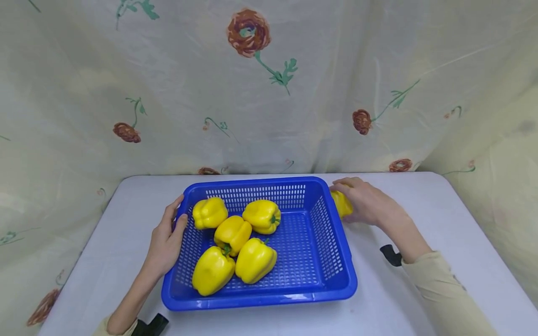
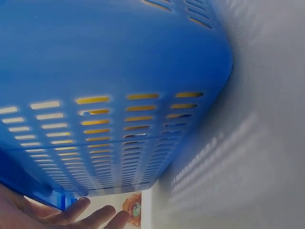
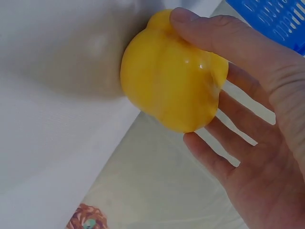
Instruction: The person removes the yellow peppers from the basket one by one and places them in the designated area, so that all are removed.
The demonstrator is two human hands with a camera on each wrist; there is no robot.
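A blue plastic basket point(image 1: 294, 297) holds several yellow bell peppers point(image 1: 256, 260), grouped in its left half. My left hand point(image 1: 166, 242) grips the basket's left rim, thumb over the edge and fingers along the outer side. In the left wrist view, those fingers point(image 2: 97, 217) show beneath the rim, beside the slotted wall. Just outside the basket's right wall, my right hand point(image 1: 365, 200) holds another yellow bell pepper point(image 3: 171, 76). Its thumb lies across one side and its fingers curve round the other, with the pepper close over the white cloth.
A white-covered table point(image 1: 437, 219) lies under the basket. Behind it hangs a pale curtain point(image 1: 180, 84) with printed flowers. Black wrist-camera mounts show at the right wrist point(image 1: 391, 255) and the left wrist point(image 1: 151, 325).
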